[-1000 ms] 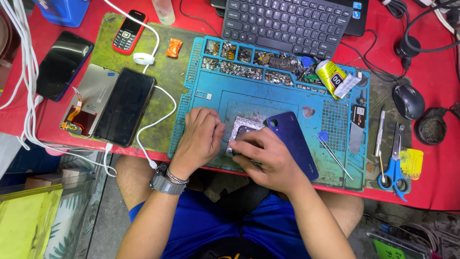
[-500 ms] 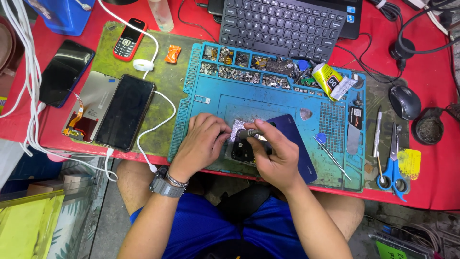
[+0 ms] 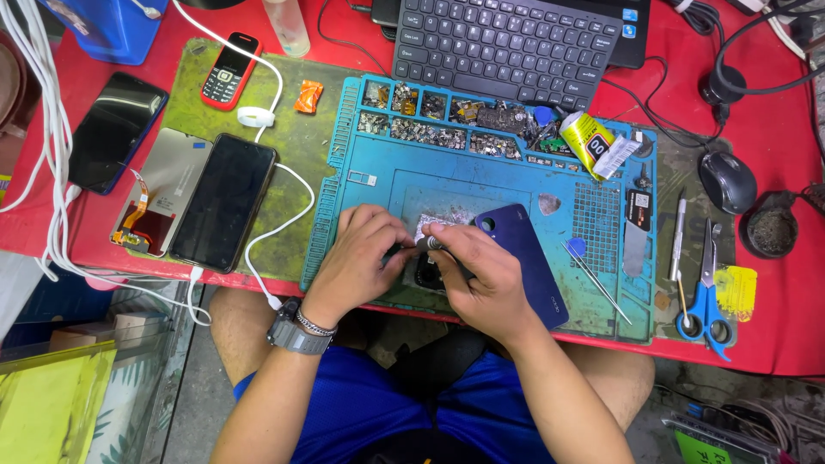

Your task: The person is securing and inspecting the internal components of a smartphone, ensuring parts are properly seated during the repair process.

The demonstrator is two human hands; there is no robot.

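On the blue repair mat (image 3: 481, 185), the left hand (image 3: 365, 258) curls loosely over a small dark part (image 3: 427, 275), steadying it. The right hand (image 3: 485, 275) is clenched around one slim metal tool (image 3: 430, 243), beside one purple phone back cover (image 3: 524, 262). Nearby: one pair of scissors (image 3: 706, 296), one tweezers (image 3: 597, 282).

— Looks like a phone repair workshop.
— Going by what?
— Blue repair mat (image 3: 447, 176) with compartments full of tiny parts, tweezers (image 3: 595, 282), scissors (image 3: 706, 296), a glue tube (image 3: 591, 143).
— Anything else?
— Several phones on the red surface (image 3: 773, 339): a black smartphone (image 3: 223, 203), a loose screen panel (image 3: 159, 185), a small red keypad phone (image 3: 228, 70). Charging cables (image 3: 43, 129) too.
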